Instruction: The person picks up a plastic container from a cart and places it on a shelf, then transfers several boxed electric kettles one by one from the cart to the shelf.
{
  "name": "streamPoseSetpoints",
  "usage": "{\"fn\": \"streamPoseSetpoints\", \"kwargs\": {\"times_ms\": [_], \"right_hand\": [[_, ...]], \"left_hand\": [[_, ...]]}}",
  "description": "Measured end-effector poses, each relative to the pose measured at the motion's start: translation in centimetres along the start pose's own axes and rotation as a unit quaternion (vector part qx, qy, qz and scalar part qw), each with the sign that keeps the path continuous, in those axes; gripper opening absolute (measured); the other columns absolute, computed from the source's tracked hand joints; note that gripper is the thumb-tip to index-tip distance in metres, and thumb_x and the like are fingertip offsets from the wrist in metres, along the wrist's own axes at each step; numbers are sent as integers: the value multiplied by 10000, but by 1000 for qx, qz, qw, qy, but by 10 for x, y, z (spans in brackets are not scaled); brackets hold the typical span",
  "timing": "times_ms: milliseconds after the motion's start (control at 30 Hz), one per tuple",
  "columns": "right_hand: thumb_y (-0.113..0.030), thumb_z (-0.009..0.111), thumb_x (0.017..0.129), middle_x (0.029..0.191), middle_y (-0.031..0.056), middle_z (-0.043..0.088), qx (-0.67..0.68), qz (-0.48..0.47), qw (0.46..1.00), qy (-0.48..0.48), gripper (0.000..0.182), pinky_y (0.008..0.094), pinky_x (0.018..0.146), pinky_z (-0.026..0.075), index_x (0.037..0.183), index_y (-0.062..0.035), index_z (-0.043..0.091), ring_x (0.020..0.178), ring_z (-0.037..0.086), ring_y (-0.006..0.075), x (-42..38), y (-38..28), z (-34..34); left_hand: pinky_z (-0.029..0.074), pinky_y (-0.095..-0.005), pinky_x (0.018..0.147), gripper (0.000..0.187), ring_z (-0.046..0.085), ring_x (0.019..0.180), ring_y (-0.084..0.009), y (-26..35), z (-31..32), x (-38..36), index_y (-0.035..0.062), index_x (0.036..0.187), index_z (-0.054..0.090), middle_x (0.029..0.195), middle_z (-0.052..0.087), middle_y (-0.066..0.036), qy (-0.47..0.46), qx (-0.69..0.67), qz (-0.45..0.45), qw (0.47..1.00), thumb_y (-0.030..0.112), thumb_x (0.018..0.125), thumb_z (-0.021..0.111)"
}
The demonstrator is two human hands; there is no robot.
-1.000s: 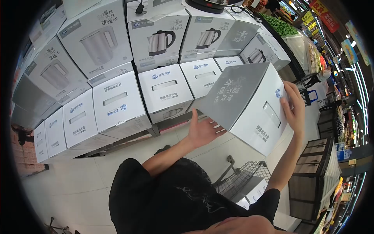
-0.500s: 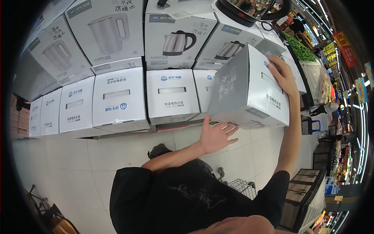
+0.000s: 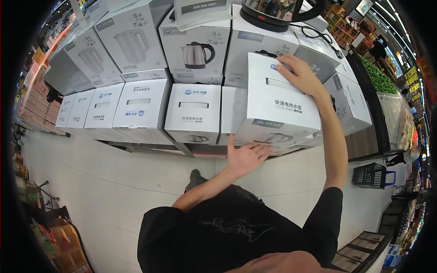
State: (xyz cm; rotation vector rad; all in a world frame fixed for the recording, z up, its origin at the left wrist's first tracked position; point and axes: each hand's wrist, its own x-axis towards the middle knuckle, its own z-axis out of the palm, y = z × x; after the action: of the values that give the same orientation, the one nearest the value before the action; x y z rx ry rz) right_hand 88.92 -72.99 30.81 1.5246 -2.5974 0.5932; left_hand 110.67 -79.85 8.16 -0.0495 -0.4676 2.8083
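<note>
A white kettle box (image 3: 284,107) is in front of the shelf at right of centre, its top with the handle slot facing me. My right hand (image 3: 298,77) is closed over its far top edge, thumb near the slot. Below its front lower edge is my left hand (image 3: 246,159), palm up and fingers spread, the thumb pointing up by the box's left corner. Whether its fingertips bear the box is unclear. Another kettle box (image 3: 193,109) stands just left, with a narrow part of one more (image 3: 227,113) between them.
Upper rows of kettle boxes (image 3: 195,57) stand behind, with a display kettle (image 3: 273,13), its cord (image 3: 314,32) and a sign stand (image 3: 203,11) on top. Right are green vegetables (image 3: 380,77) and a black basket (image 3: 369,176). Tiled floor (image 3: 150,173) lies below the shelf edge.
The view has shifted. The held box has turned so that its top and front face me more, and its left side shows less. Both hands keep much the same places around it.
</note>
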Motion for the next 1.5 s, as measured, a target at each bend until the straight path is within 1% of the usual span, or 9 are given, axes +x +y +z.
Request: {"fn": "streamPoseSetpoints", "kwargs": {"times_ms": [133,300,467,700,800,900,1000,1200,1500], "right_hand": [[-240,544,923,1155,140,592,-1,0,999,43,355,332,872,448,1191,-9,568,1031,572,274,-12,-13,-7],[-306,522,936,1326,151,512,242,17,896,372,479,366,1034,360,1310,-10,473,1240,481,262,-105,2,11],[-428,629,849,1459,185,303,467,133,811,326,848,421,1109,226,1458,-21,201,1362,295,295,-209,7,127],[-147,831,640,1402,187,390,363,195,881,234,1007,371,1092,257,1430,29,232,1318,359,279,-207,-15,138],[-110,816,641,1412,193,393,362,208,883,214,956,350,1086,271,1420,23,279,1324,361,273,-201,-18,135],[-82,812,629,1442,192,360,367,199,875,244,977,340,1088,266,1435,4,266,1340,344,279,-201,-19,137],[-72,813,625,1459,185,341,344,176,880,275,984,341,1092,261,1440,-6,266,1349,335,276,-206,-19,137],[-38,798,652,1340,126,483,323,221,865,315,839,324,1038,324,1376,-4,376,1233,444,216,-245,1,112],[-7,760,710,1159,106,570,359,206,845,339,606,327,952,400,1240,10,464,1072,527,197,-283,70,99]], "left_hand": [[156,-529,1145,959,188,1377,-381,3,6,-4,-84,1358,275,1444,244,-259,-37,57,5,998,693,823,446],[234,-579,1105,789,274,1346,-384,17,15,-18,-71,1349,303,1396,329,-282,40,165,27,985,587,919,374],[398,-523,1014,503,499,1157,-371,42,34,-50,-57,1273,375,1241,494,-254,155,405,41,900,358,989,394],[448,-332,851,779,565,939,-236,60,67,-45,-32,1284,370,1203,491,-168,97,913,251,306,221,692,807],[436,-342,891,723,563,1007,-245,59,63,-19,-34,1271,387,1212,511,-163,11,914,286,288,203,721,792],[400,-341,969,610,493,1149,-212,61,45,-9,-17,1274,401,1242,498,-142,75,850,172,492,106,783,741],[410,-350,945,541,540,1073,-237,50,41,-7,-42,1227,455,1144,568,-153,72,808,216,543,146,799,727],[379,-376,970,476,509,1114,-274,28,24,27,-45,1206,494,1161,549,-179,-29,852,200,483,123,813,703],[258,-424,1098,903,222,1348,-462,-25,15,93,-126,1406,92,1456,113,-342,-71,893,226,383,238,824,679]]}}
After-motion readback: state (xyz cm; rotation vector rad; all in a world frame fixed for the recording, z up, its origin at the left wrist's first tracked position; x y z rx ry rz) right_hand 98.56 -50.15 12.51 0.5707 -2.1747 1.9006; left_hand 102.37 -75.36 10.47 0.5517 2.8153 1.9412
